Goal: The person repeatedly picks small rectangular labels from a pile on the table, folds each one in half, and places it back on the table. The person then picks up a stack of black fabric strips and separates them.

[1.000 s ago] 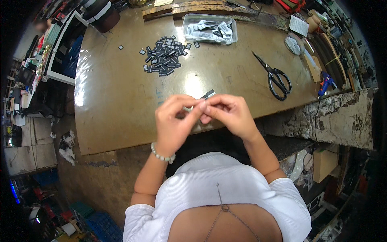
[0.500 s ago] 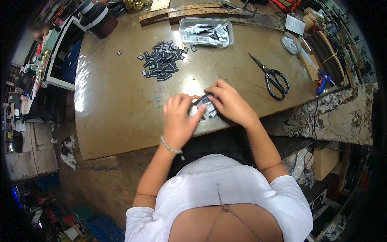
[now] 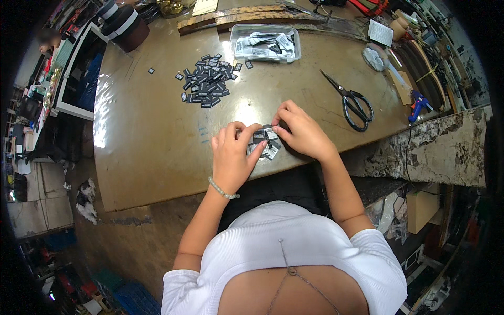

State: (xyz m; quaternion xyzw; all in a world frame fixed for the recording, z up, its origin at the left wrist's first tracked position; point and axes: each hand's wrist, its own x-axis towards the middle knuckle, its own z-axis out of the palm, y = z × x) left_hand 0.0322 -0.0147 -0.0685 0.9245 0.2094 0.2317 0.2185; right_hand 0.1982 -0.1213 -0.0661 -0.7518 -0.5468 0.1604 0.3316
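Note:
Near the table's front edge, my left hand (image 3: 231,148) curves its fingers and thumb round several small black tags (image 3: 259,135). Its fingertips and thumb press on their sides. My right hand (image 3: 303,132) pinches a small black-and-white tag (image 3: 271,133) between thumb and fingers, right beside that group. Under and between both hands lies a loose cluster of black-and-white tags (image 3: 272,151), partly covered by my fingers. Farther off to the left, a heap of similar small black tags (image 3: 208,81) is spread on the table.
A clear plastic box (image 3: 298,46) of white-and-black strips stands behind. Black-handled scissors (image 3: 358,113) lie to the right, near a blue glue gun (image 3: 418,106). Wooden strips (image 3: 262,18) run along the back of the brown table (image 3: 147,157). A dark round container (image 3: 126,29) stands back left.
My fingers have shifted on the tags: my right hand now pinches one tag at the group's side, and more of the tags shows between my hands. The view has shifted slightly.

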